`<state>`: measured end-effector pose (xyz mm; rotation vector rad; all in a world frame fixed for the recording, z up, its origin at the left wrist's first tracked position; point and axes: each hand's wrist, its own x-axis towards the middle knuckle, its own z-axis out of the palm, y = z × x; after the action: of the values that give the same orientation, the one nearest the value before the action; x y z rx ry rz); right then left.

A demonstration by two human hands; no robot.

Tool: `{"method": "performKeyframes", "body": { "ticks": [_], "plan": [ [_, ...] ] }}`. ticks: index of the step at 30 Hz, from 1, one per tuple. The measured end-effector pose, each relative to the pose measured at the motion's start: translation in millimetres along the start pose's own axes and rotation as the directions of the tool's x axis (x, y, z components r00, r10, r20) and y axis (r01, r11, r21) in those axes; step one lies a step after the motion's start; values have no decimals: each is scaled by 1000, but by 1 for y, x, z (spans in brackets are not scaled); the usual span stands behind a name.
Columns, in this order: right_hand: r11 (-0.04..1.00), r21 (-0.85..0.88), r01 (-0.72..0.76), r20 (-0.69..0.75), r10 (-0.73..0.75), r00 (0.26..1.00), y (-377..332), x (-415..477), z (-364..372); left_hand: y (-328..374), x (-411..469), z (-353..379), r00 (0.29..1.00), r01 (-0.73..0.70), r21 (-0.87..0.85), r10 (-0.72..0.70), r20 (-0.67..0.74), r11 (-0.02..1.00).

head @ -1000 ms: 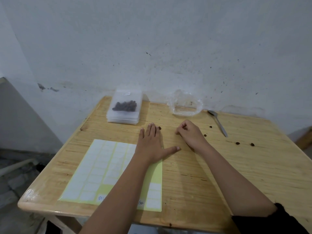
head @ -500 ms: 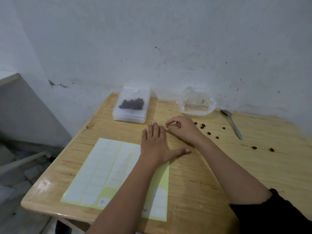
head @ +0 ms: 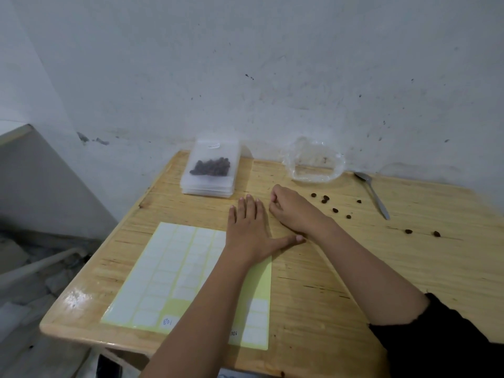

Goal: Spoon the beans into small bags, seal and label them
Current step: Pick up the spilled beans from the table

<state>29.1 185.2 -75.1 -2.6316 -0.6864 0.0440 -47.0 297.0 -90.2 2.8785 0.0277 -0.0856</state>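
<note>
My left hand (head: 248, 230) lies flat on the wooden table (head: 354, 271), fingers straight, its heel on the top edge of the yellow label sheet (head: 174, 271). Just to its right my right hand (head: 294, 211) rests on the table with fingers curled and fingertips pinched together; the bean that lay there is hidden inside them. A stack of small clear bags (head: 210, 184) sits at the back left, the top one filled with dark beans (head: 211, 167) and bearing a label. Several loose beans (head: 324, 199) lie scattered right of my right hand.
A crumpled clear plastic bag (head: 313, 162) stands against the wall at the back. A metal spoon (head: 375, 196) lies to its right. Two more beans (head: 422, 232) lie farther right. The table's left edge drops to a cluttered floor.
My right hand moved left to the bean by my left fingertips and curled over it; that bean is no longer visible. The left hand stayed flat. The camera shifted left.
</note>
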Motion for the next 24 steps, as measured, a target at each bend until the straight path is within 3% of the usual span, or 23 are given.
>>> {"method": "performKeyframes", "body": {
  "ticks": [8,13,18,24],
  "plan": [
    [999,11,42,9,-42,999,-1,2,-1,-5,-1,-1,1000,-28,-21,28,0,999],
    [999,-32,-21,3,21,1000,0,-1,1,-5,-2,-2,1000,-28,-17,28,3,999],
    [962,244,-119,-117,151,981,1,-18,-7,-4,-3,-3,999,-32,-7,32,-1,999],
    [799,524,-294,-144,424,894,44,-47,-32,15,1,-2,996,-89,10,88,22,996]
  ]
}}
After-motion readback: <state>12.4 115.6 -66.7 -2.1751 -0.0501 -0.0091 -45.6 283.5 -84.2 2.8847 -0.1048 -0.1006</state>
